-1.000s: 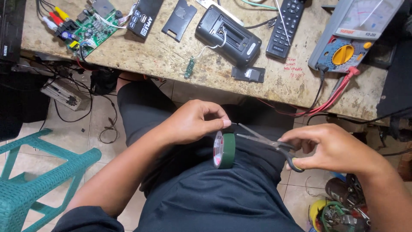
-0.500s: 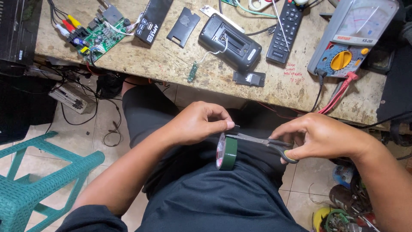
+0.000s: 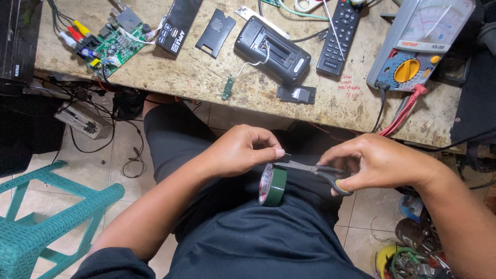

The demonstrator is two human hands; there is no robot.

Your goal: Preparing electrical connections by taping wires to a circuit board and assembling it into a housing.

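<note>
Over my lap, my left hand (image 3: pixel 243 150) pinches the free end of a dark green roll of tape (image 3: pixel 273 185), and the roll hangs just below my fingers. My right hand (image 3: pixel 380 161) grips a pair of scissors (image 3: pixel 318 170) with dark handles. The blades point left and are closed across the tape strip right beside my left fingertips. Both hands sit in front of the near edge of a worn wooden workbench (image 3: pixel 206 77).
The bench holds a green circuit board (image 3: pixel 106 44) with coloured plugs, a black opened device (image 3: pixel 271 49), a small black cover (image 3: pixel 296 94), a remote control (image 3: pixel 338 36) and an analogue multimeter (image 3: pixel 421 44) with red leads. A teal plastic stool (image 3: pixel 41 227) stands at the lower left.
The scissors' blades have closed onto the tape strip next to my left fingers. The roll has swung a little lower, and the view has shifted down slightly.
</note>
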